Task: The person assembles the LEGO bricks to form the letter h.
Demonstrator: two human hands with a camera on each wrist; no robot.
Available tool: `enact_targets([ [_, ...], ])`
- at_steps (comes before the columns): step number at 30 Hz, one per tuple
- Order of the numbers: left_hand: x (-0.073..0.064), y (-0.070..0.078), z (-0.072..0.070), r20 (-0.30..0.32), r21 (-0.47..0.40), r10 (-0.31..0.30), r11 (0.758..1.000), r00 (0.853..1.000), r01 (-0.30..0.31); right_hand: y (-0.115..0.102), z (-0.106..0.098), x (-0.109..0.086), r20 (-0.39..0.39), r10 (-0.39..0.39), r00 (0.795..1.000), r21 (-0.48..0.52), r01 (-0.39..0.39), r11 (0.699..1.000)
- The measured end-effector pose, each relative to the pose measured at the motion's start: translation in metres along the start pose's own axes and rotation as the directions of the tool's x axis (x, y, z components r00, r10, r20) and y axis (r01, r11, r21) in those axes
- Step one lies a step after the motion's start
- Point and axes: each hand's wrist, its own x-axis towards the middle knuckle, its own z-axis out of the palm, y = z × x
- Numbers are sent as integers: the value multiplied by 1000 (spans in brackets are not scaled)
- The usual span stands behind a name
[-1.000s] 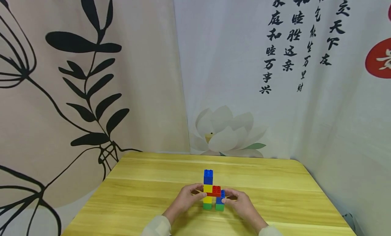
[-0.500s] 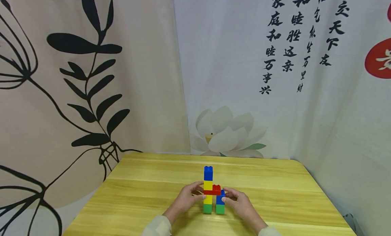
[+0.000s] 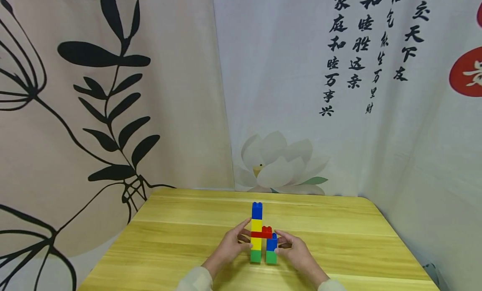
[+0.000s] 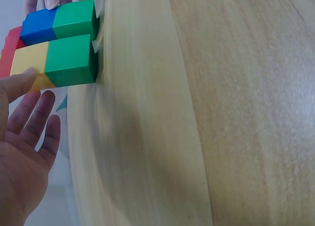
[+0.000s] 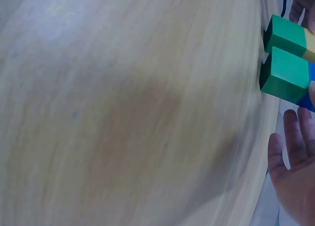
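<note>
A toy-brick model stands upright between both hands in the head view. Its left column stacks a green brick (image 3: 255, 256), a yellow brick (image 3: 256, 243), a flat red brick (image 3: 266, 232) bridging rightward, another yellow brick (image 3: 256, 225) and a tall blue brick (image 3: 257, 211) on top. The shorter right column has a blue brick (image 3: 271, 243) on a green brick (image 3: 271, 257). My left hand (image 3: 230, 245) has its thumb against the lower yellow brick, the other fingers loosely spread. On the other side, my right hand (image 3: 295, 251) touches the right column's blue brick with its thumb, fingers relaxed.
The model is on a wooden table (image 3: 180, 224), whose far edge meets a hanging cloth (image 3: 278, 94) printed with a flower and writing. Another cloth with dark plant shapes (image 3: 126, 136) hangs at the left. A dark cable (image 5: 285, 3) shows in the right wrist view.
The brick model has come down and a little nearer in the head view. My left index finger and thumb have spread apart, and my right thumb has slid lower along the model's edge.
</note>
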Motion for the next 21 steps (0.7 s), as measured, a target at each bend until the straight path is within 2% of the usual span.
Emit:
enact_targets([
  [6, -1, 0, 0, 17, 12, 20, 1000, 1000, -20, -2, 2, 2, -12, 82, 997, -35, -82, 996],
  [9, -1, 0, 0, 20, 19, 13, 1000, 1000, -14, -2, 3, 2, -11, 94, 996, -44, -94, 995],
  [17, -5, 2, -1, 56, -6, -23, 1000, 998, 23, 0, 1, -2, 36, 45, 998, -28, -44, 999],
  [21, -5, -1, -2, 75, -5, -19, 1000, 997, 19, 2, 0, -2, 59, 44, 997, -47, -41, 998],
])
